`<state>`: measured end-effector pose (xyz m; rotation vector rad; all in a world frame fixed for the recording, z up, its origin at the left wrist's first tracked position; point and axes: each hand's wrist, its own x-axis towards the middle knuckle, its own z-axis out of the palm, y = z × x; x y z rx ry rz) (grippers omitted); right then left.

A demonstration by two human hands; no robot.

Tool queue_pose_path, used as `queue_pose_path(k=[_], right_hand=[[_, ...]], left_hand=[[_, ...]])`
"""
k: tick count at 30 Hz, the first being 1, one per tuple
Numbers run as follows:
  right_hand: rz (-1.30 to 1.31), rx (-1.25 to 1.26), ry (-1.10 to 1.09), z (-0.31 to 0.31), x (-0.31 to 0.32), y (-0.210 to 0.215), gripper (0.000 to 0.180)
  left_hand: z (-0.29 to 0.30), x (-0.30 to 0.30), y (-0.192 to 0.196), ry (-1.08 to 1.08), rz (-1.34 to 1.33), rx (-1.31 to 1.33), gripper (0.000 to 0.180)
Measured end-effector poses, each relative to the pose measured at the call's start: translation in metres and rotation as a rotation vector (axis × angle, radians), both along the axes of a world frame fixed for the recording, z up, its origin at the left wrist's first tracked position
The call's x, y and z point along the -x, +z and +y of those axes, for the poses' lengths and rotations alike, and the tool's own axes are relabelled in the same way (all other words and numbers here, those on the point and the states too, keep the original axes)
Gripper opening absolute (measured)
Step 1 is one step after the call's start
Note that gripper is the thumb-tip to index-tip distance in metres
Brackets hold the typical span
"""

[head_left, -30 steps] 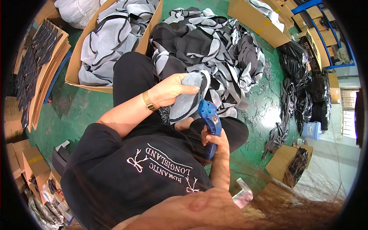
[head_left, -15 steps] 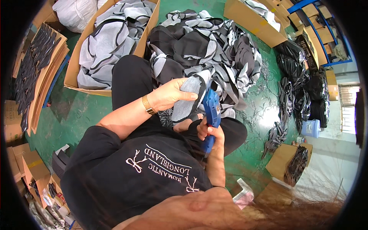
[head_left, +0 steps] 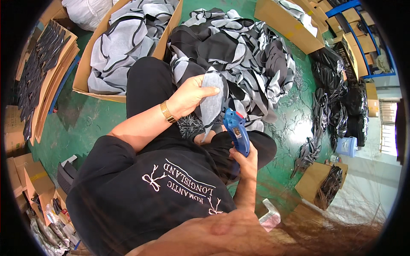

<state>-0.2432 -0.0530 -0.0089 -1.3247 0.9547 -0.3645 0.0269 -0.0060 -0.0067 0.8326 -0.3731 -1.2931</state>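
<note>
My left hand (head_left: pixel 188 97) pinches a grey fabric piece (head_left: pixel 211 100) between thumb and fingers. The piece hangs down in a narrowing shape, with a dark edge along its right side. Wrapped round the handle of a blue handheld power tool (head_left: pixel 237 133) is my right hand (head_left: pixel 247 160). The tool has a red part near its head, which points up and left, close to the fabric's right side. Whether its tip touches the fabric I cannot tell. Beyond both hands lies a heap of grey and black fabric pieces (head_left: pixel 218 45).
Left of the heap, a cardboard box (head_left: pixel 77 79) holds more grey fabric with black edging. Another box (head_left: pixel 290 27) stands at the far right. Thin trimmings (head_left: pixel 299 91) litter the green floor. Black plastic bags (head_left: pixel 326 68) and a pale blue bucket (head_left: pixel 347 146) line the right side.
The fabric piece has turned and now looks narrower, hanging more upright. My right hand has drawn the tool lower, and its head now leans left, farther from the piece's upper edge.
</note>
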Motion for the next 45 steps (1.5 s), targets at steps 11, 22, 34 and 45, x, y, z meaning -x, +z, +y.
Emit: queue_pose_path(k=[11,22,34,45], right_hand=[[0.011,0.068,-0.058,0.005,-0.010,0.005,0.030],[0.087,0.160,-0.004,0.001,-0.013,0.017,0.029],[-0.166,-0.026,-0.067,-0.002,-0.021,0.015,0.031],[0.100,0.110,0.037,0.007,-0.007,0.009,0.029]], left_hand=[[0.004,0.011,0.003,0.058,-0.131,-0.001,0.021],[0.011,0.018,-0.001,0.088,-0.360,0.033,0.028],[0.009,0.016,0.003,0.057,-0.083,0.031,0.018],[0.001,0.013,-0.010,0.070,0.052,0.013,0.017]])
